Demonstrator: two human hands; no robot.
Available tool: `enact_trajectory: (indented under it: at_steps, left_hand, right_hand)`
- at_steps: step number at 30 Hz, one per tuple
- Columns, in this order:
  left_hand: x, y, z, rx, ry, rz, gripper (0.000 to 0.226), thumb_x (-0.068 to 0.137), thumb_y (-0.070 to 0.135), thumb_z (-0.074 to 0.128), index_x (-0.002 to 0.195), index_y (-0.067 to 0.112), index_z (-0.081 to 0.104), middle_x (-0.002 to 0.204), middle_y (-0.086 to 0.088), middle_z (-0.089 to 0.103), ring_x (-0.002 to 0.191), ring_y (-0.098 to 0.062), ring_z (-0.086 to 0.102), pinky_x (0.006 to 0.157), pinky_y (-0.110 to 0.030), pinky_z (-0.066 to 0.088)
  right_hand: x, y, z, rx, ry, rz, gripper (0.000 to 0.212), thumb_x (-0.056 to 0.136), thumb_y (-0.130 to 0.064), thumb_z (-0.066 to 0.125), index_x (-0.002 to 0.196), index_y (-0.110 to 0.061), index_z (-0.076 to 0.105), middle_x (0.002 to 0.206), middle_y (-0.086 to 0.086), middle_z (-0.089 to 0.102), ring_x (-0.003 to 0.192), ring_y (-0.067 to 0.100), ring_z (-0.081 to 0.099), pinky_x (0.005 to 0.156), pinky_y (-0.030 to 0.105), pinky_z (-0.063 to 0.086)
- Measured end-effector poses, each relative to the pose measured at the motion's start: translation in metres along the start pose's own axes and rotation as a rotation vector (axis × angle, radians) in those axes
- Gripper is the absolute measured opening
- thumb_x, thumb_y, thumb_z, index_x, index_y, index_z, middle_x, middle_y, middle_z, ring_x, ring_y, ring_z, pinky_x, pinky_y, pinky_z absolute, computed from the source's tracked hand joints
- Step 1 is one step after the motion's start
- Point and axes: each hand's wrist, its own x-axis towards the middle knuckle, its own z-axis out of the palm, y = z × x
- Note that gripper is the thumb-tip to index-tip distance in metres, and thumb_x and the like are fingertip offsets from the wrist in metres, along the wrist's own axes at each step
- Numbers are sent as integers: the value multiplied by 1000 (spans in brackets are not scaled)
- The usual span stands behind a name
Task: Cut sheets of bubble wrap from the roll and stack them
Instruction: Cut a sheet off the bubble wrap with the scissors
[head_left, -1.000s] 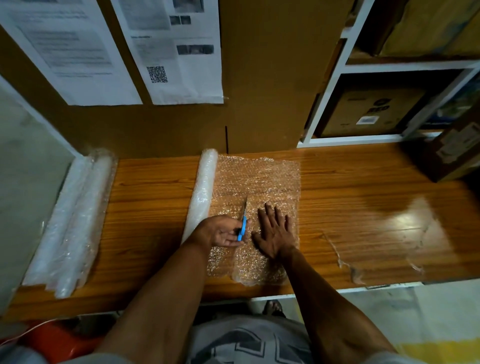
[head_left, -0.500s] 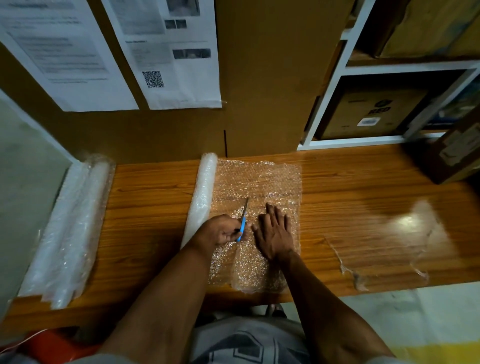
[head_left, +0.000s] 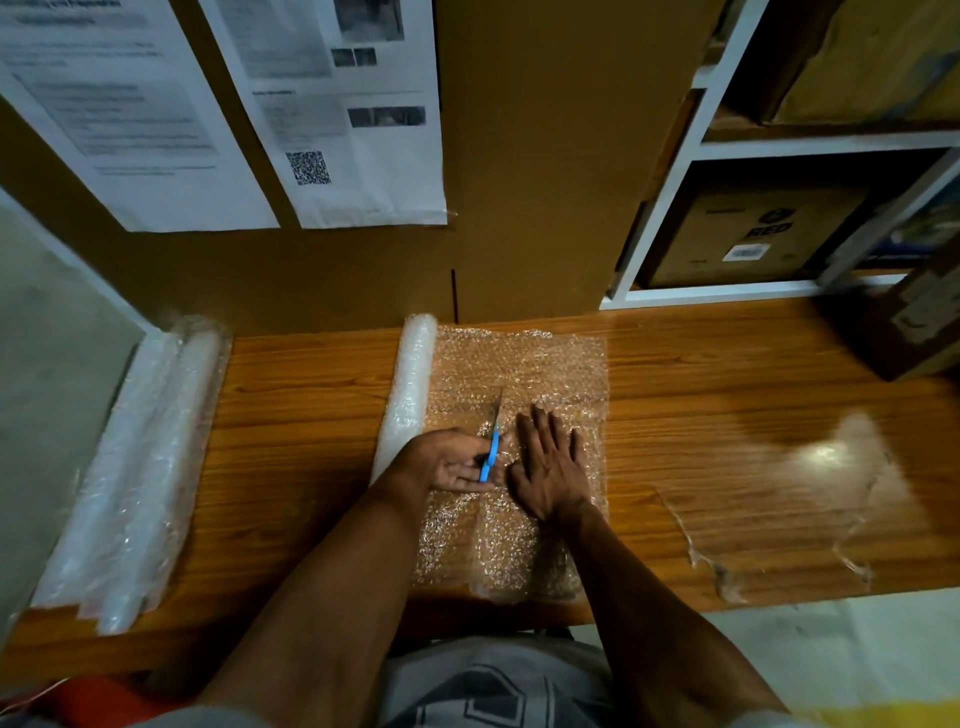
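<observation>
A roll of bubble wrap (head_left: 408, 392) lies on the wooden table (head_left: 291, 415), its free end spread flat to the right as a sheet (head_left: 540, 364). My left hand (head_left: 447, 460) grips blue-handled scissors (head_left: 491, 452) whose blades point away from me into the sheet, along a cut that runs from the near edge. My right hand (head_left: 550, 465) presses flat on the sheet just right of the scissors, fingers straight. Near the table's right end lie thin clear cut sheets (head_left: 779, 499).
Two more wrapped rolls (head_left: 140, 467) lie along the table's left edge. A cardboard wall with printed papers (head_left: 343, 114) stands behind. White shelves with a cardboard box (head_left: 748, 239) are at the back right, and a dark box (head_left: 904, 322) sits on the table's far right.
The scissors have moved a little further away from me along the cut. My right hand has stayed pressed on the sheet beside them.
</observation>
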Motion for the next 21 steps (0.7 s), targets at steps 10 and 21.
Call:
enact_trajectory:
  at_steps: [10, 21]
  left_hand:
    - [17, 7, 3, -33, 59, 83, 12, 95, 16, 70, 97, 4, 70, 87, -12, 72, 72, -14, 72, 53, -14, 55]
    - [8, 21, -1, -3, -55, -9, 31, 100, 30, 62, 127, 13, 63, 109, -8, 73, 97, -19, 71, 71, -28, 59]
  right_hand:
    - [10, 6, -3, -49, -5, -26, 87, 98, -68, 21, 167, -20, -1, 172, 4, -22, 158, 28, -23, 125, 58, -13]
    - [31, 7, -5, -56, 79, 19, 67, 106, -51, 16, 158, -13, 34, 175, 8, -1, 161, 27, -4, 129, 57, -1]
